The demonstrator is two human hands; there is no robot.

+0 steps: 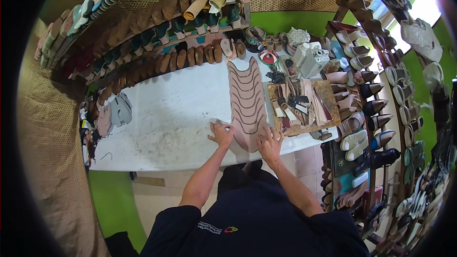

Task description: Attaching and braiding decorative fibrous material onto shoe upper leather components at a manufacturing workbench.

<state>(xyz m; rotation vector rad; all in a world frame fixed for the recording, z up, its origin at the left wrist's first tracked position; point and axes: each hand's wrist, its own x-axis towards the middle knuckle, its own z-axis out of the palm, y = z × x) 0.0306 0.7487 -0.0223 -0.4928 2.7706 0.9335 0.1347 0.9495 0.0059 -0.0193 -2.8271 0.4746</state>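
My left hand [221, 133] pinches the near edge of the overlapped pink insole row [246, 100]; my right hand [270, 143] presses flat on it. Beyond my right hand, an open tin [254, 39] holds a brush.

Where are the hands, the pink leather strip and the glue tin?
Left hand [221, 134], head view, back of hand.
Right hand [270, 143], head view, back of hand.
Leather strip [247, 97], head view, its middle.
Glue tin [254, 39], head view, side wall.
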